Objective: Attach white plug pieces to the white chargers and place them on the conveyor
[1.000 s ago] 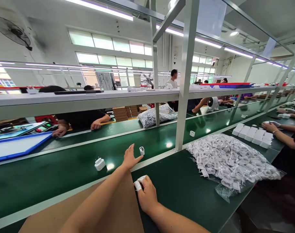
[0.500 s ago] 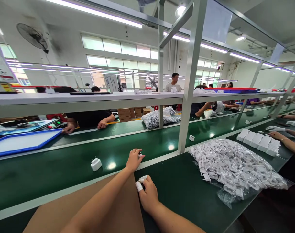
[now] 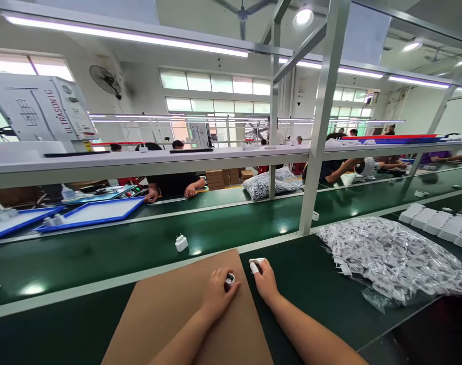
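My left hand [image 3: 216, 294] rests on a brown cardboard sheet [image 3: 166, 314] and grips a small white charger shell [image 3: 229, 279] between thumb and fingers. My right hand [image 3: 265, 279] lies on the green bench just right of the cardboard, pinching a small white part [image 3: 256, 262]; a white wrap covers one fingertip. Another white charger [image 3: 181, 243] sits on the green conveyor belt [image 3: 102, 258] beyond my left hand.
A clear bag of white chargers [image 3: 386, 256] lies at the right, with rows of white parts [image 3: 436, 223] beyond it. A metal post [image 3: 314, 152] and a shelf [image 3: 140, 162] cross ahead. Blue trays [image 3: 90, 213] and other workers' hands sit across the belt.
My left hand took the small charger shell off the belt and drew it back onto the cardboard. The view swung left. The other charger rode along the belt.
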`<state>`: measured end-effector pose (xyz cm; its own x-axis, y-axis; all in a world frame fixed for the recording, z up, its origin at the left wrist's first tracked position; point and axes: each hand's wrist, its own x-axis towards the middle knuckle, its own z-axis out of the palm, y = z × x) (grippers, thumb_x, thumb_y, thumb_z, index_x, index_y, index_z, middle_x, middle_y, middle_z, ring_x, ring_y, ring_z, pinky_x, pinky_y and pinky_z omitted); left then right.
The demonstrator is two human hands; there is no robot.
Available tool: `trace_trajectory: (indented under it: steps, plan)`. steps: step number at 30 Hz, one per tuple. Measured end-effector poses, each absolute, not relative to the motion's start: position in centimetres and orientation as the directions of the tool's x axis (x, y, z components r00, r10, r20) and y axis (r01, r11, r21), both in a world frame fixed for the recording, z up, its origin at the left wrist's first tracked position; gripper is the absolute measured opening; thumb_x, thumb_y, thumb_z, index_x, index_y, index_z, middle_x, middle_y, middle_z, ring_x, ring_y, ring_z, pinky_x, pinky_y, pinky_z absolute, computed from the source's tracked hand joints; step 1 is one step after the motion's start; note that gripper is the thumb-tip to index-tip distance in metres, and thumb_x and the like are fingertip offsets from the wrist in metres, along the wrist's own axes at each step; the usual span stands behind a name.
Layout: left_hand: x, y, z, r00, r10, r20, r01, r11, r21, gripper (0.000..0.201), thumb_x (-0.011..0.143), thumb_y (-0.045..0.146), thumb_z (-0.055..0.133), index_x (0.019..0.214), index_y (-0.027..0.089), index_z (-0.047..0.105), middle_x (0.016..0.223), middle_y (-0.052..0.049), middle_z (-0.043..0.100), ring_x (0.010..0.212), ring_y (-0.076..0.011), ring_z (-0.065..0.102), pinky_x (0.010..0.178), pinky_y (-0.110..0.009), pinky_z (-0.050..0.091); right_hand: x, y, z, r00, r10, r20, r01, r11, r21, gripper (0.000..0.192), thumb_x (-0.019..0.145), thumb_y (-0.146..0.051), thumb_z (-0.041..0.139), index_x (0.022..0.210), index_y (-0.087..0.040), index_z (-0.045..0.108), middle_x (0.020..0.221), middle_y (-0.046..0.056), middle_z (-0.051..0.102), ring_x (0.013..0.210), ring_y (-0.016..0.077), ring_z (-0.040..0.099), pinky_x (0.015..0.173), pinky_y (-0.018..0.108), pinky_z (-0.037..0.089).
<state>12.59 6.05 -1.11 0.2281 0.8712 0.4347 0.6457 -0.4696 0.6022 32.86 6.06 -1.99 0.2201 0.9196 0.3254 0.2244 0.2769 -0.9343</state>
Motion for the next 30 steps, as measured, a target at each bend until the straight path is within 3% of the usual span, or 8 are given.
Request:
trace_trajectory:
  steps: [5,10,14,19,21,24,27,30]
  plan:
    - [12.1,6.1,-1.8,0.239,0.877,0.417,0.579,-0.473,0.664,0.063,0.077,0.039,0.077,0.133,0.018,0.061,0.126,-0.014,0.069,0.120,-0.0343,0.063,0.106,-0.053,0.051,33.4,5.9,-1.6,0.239,0.939,0.247,0.174,0.209,-0.962,0.049,0.085,-0.061,0.058,0.105,-0.021,0.079,0.119,0.014,0.070,0.107,0.0304,0.068,0.097,0.044,0.055]
    - [11.7,6.0,-1.5,0.272,0.879,0.392,0.560,-0.476,0.679,0.060,0.078,0.039,0.073,0.132,0.015,0.062,0.130,-0.015,0.068,0.124,-0.0343,0.061,0.109,-0.053,0.049,35.7,6.1,-1.1,0.229,0.968,0.101,0.179,0.060,-0.982,0.050,0.092,-0.058,0.052,0.106,-0.018,0.077,0.100,0.016,0.076,0.084,0.0267,0.072,0.081,0.046,0.061]
    - [11.2,5.7,-1.7,0.305,0.877,0.370,0.567,-0.480,0.669,0.057,0.082,0.042,0.069,0.132,0.015,0.062,0.128,-0.015,0.068,0.123,-0.0340,0.060,0.109,-0.052,0.048,41.6,4.7,0.0,0.374,0.926,0.051,0.330,-0.081,-0.941,0.043,0.097,-0.035,0.041,0.119,-0.017,0.074,0.114,0.017,0.075,0.096,0.0269,0.071,0.086,0.045,0.060]
    - [10.9,6.1,-2.4,0.322,0.875,0.363,0.582,-0.485,0.653,0.061,0.083,0.054,0.066,0.132,0.016,0.062,0.131,-0.016,0.067,0.126,-0.0363,0.058,0.109,-0.054,0.048,52.0,0.5,1.5,0.623,0.776,0.103,0.560,-0.350,-0.751,0.048,0.091,-0.025,0.050,0.134,-0.012,0.066,0.138,0.018,0.064,0.138,0.0325,0.049,0.118,0.045,0.036]
    - [10.9,6.2,-2.6,0.325,0.874,0.362,0.585,-0.486,0.649,0.063,0.083,0.057,0.064,0.131,0.016,0.062,0.130,-0.016,0.067,0.127,-0.0370,0.058,0.109,-0.055,0.048,55.2,-1.2,1.9,0.709,0.699,0.098,0.577,-0.494,-0.650,0.052,0.087,-0.024,0.055,0.134,-0.004,0.063,0.142,0.026,0.057,0.142,0.0388,0.042,0.119,0.049,0.031]
    - [11.0,6.2,-2.8,0.317,0.876,0.362,0.590,-0.482,0.648,0.064,0.082,0.057,0.064,0.131,0.016,0.063,0.130,-0.016,0.068,0.127,-0.0375,0.059,0.109,-0.055,0.048,58.2,-2.7,2.3,0.780,0.619,0.087,0.568,-0.644,-0.511,0.055,0.083,-0.020,0.057,0.133,0.002,0.061,0.142,0.033,0.051,0.140,0.0439,0.043,0.116,0.051,0.033]
    - [11.0,6.3,-2.8,0.310,0.877,0.368,0.585,-0.481,0.653,0.063,0.082,0.057,0.063,0.130,0.017,0.064,0.131,-0.016,0.068,0.127,-0.0371,0.059,0.109,-0.055,0.048,59.9,-2.7,2.7,0.798,0.595,0.094,0.576,-0.709,-0.406,0.058,0.082,-0.016,0.056,0.138,0.001,0.059,0.147,0.032,0.048,0.143,0.0420,0.041,0.118,0.050,0.031]
    - [10.9,6.5,-2.9,0.327,0.872,0.364,0.571,-0.489,0.660,0.064,0.082,0.060,0.063,0.129,0.017,0.064,0.130,-0.016,0.069,0.126,-0.0373,0.060,0.109,-0.055,0.049,61.1,-1.8,3.2,0.822,0.563,0.084,0.556,-0.762,-0.332,0.061,0.084,-0.022,0.057,0.142,-0.002,0.058,0.154,0.030,0.044,0.150,0.0457,0.030,0.122,0.058,0.021]
